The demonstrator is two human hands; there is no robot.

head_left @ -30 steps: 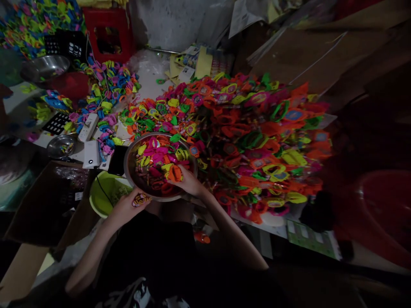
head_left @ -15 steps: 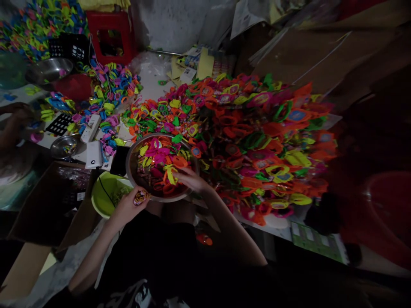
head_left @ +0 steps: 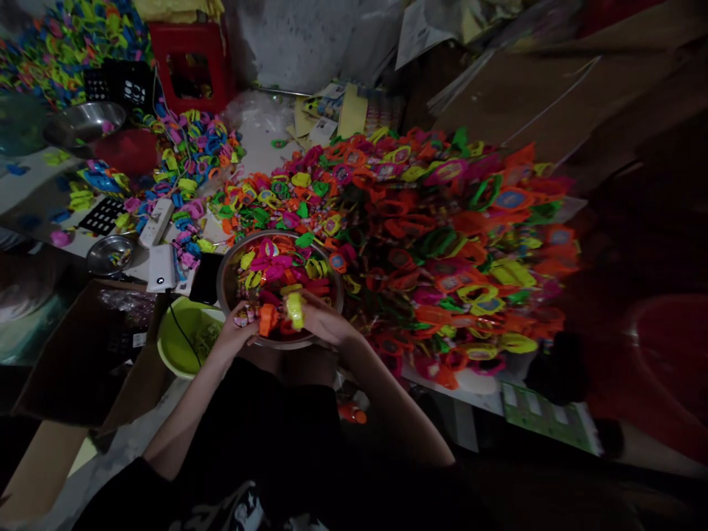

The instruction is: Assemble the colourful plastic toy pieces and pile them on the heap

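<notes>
A steel bowl rests on my lap, filled with bright plastic toy watches in pink, yellow, green and orange. Over its near left rim, my left hand is closed around an orange toy watch. Small printed wrapped pieces also show at its fingers; their kind is unclear. My right hand pinches a yellow toy watch above the bowl, right beside the orange one. Parts of the fingers on both hands are hidden.
A large heap of toy watches covers the table to the right. A green basin and a cardboard box stand at left. Behind them lie a white power bank, a small steel bowl and a red stool.
My left hand has moved right and up to the bowl, and an orange toy watch now shows in it. The right hand has lifted the yellow toy watch. Another person's arm at far left has withdrawn.
</notes>
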